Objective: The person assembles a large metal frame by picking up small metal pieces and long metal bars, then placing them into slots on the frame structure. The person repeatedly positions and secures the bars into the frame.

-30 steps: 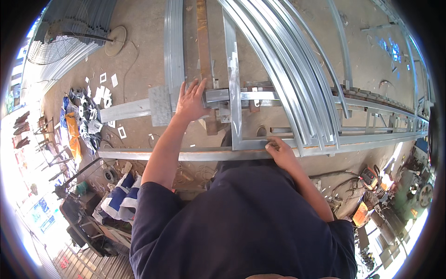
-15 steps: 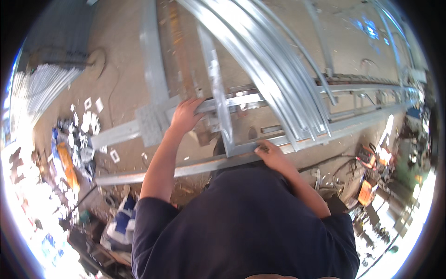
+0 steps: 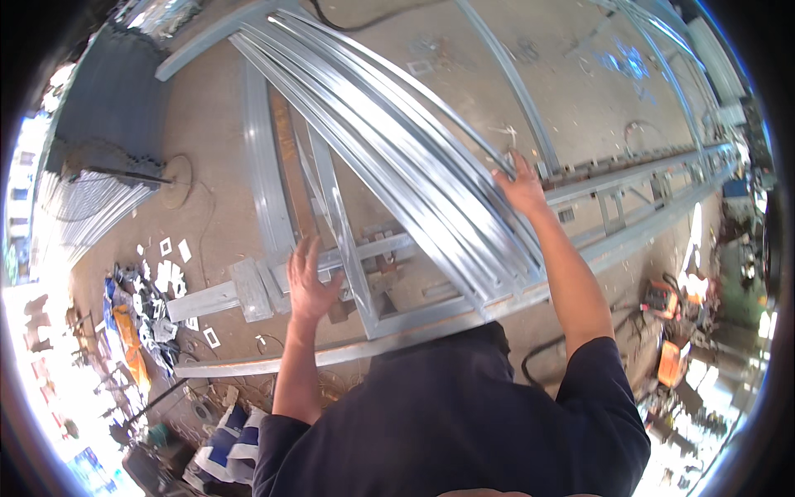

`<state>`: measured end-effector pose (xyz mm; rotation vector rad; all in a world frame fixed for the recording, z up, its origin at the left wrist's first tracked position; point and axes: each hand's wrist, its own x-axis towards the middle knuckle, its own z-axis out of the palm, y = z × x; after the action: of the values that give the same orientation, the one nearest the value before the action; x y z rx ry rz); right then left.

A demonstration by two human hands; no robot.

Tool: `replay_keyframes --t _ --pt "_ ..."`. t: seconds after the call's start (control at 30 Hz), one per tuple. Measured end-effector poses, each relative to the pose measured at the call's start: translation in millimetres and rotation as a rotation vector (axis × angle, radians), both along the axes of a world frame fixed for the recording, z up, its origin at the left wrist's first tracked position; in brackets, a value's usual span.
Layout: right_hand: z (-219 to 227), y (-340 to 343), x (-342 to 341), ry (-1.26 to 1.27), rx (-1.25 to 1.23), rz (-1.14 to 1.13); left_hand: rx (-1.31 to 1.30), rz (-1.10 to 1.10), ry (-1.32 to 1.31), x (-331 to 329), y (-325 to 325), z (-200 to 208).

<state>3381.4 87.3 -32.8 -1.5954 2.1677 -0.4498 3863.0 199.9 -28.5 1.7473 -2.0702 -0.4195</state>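
A bundle of long curved galvanized steel channels (image 3: 397, 141) lies diagonally across a welded grey steel frame (image 3: 414, 319), with small white paper scraps (image 3: 170, 261) at left.

Concrete floor (image 3: 464, 58) carries a steel frame (image 3: 431, 319), long channels (image 3: 389, 157) (bundled) and metal scraps (image 3: 170, 273).

head: worn fisheye | faces steeply down | near steel frame (image 3: 431, 215) | single view

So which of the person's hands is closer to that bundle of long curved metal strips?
The right. The right hand rests on the far edge of the bundle of curved metal strips. The left hand is spread over the grey cross-frame, off to the bundle's left.
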Motion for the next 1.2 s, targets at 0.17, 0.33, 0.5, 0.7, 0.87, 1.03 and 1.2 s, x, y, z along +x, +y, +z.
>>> replay_keyframes --t 0.17,0.33,0.5,0.7,0.87,1.03,1.2 --pt "-26 -75 -26 -0.364 0.444 0.237 0.04 0.14 0.181 -115 36 23" --pt "-41 -93 -12 -0.758 0.65 0.509 0.063 0.25 0.366 -222 66 15" --pt "-67 -107 -10 -0.89 0.755 0.596 0.058 0.33 0.394 -291 54 29" --pt "-24 -103 -24 -1.143 0.661 0.504 0.11 0.327 0.563 -328 8 33" --pt "22 -78 -39 -1.069 0.588 0.355 0.518 0.587 1.531 -358 -115 31" --pt "32 -44 -60 -1.109 0.44 0.481 0.743 0.67 1.772 -349 -201 12" --pt "48 0 -123 -0.777 0.349 0.503 0.662 0.484 1.811 -406 -164 16"
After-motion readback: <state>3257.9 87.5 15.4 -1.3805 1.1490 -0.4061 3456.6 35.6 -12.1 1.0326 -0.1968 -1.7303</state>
